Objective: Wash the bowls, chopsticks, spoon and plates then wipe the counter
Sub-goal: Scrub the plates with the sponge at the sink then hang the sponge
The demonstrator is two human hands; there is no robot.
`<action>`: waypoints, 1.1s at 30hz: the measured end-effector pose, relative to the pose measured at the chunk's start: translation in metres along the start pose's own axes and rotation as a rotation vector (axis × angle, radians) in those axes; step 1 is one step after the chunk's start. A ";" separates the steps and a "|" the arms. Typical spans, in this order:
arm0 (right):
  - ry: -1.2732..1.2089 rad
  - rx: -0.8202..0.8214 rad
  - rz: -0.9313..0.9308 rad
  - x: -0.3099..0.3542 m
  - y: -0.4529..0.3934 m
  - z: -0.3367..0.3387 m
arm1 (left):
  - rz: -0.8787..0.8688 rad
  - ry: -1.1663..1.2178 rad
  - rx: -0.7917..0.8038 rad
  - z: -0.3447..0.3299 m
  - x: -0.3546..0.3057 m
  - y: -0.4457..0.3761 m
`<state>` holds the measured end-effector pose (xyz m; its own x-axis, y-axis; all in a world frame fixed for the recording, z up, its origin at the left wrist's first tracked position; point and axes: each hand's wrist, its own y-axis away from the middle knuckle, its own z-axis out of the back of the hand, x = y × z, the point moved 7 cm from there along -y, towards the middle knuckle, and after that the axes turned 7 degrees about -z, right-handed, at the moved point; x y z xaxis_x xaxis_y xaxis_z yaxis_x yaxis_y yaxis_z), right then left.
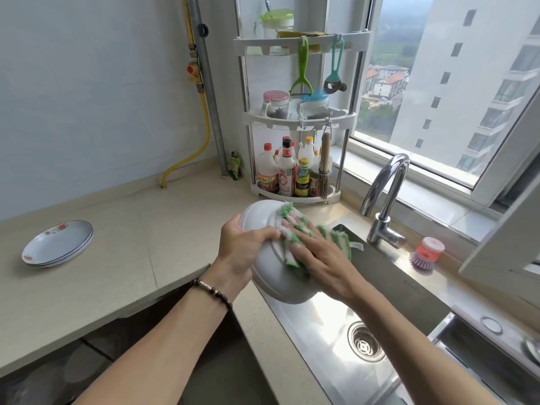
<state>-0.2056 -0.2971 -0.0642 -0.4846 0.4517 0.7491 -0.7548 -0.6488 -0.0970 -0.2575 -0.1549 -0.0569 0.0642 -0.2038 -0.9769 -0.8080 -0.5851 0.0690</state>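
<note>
One white bowl (271,258) sits at the centre of the view, with one green-and-white cloth (295,235) on it. Two hands are counted: one left hand (244,249) and one right hand (324,264). At 9 o'clock on the surface (131,229) lie two stacked plates (57,244). One corner rack (295,121) at 12 o'clock has three shelves; two utensils (301,68) hang from its top shelf, two lidded jars (276,103) stand on the middle one, and the bottles (287,171) on the bottom are too crowded to count exactly. One faucet (385,197) stands at 2 o'clock, one dish brush (426,252) at 3 o'clock, and one drain (365,344) at 5 o'clock.
</note>
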 end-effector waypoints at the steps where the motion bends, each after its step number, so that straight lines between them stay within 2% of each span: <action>1: 0.010 -0.024 -0.049 -0.004 -0.005 0.004 | 0.018 -0.001 0.003 -0.001 0.001 0.002; 3: 0.013 -0.042 -0.059 0.000 -0.005 0.002 | 0.053 0.000 0.019 -0.001 0.003 0.004; 6: -0.046 0.029 0.055 0.005 0.006 -0.012 | 0.086 0.004 0.077 0.002 0.004 -0.002; 9: -0.082 -0.019 -0.047 -0.007 -0.005 -0.007 | 0.096 -0.039 0.072 0.002 0.005 -0.003; 11: -0.098 -0.064 -0.101 0.004 -0.006 -0.016 | 0.037 -0.052 -0.030 0.003 0.002 -0.002; 14: -0.202 -0.121 -0.073 0.029 0.007 -0.033 | -0.099 -0.041 -0.318 0.016 -0.013 -0.003; 16: -0.257 -0.198 -0.075 0.031 0.007 -0.033 | -0.142 0.005 -0.422 0.019 -0.021 -0.001; 20: -0.341 -0.278 -0.213 0.034 -0.015 -0.028 | -0.191 0.005 -0.447 0.017 -0.025 0.002; 24: -0.218 -0.229 -0.072 0.047 -0.005 -0.049 | -0.202 0.031 -0.465 0.031 -0.025 -0.002; 28: -0.365 -0.320 -0.338 0.015 -0.024 -0.032 | -0.161 0.050 -0.404 0.032 -0.019 0.004; 29: -0.324 -0.320 -0.349 0.018 -0.025 -0.032 | -0.147 0.054 -0.413 0.033 -0.018 0.004; 31: -0.200 -0.293 -0.262 0.035 -0.018 -0.044 | -0.129 0.069 -0.429 0.038 -0.017 0.003; 33: -0.221 -0.275 -0.257 0.029 -0.013 -0.052 | -0.116 0.028 -0.393 0.039 -0.017 0.004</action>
<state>-0.2331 -0.2437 -0.0750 -0.1816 0.4158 0.8911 -0.9426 -0.3319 -0.0373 -0.2852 -0.1232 -0.0479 0.1615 -0.1371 -0.9773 -0.5097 -0.8596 0.0363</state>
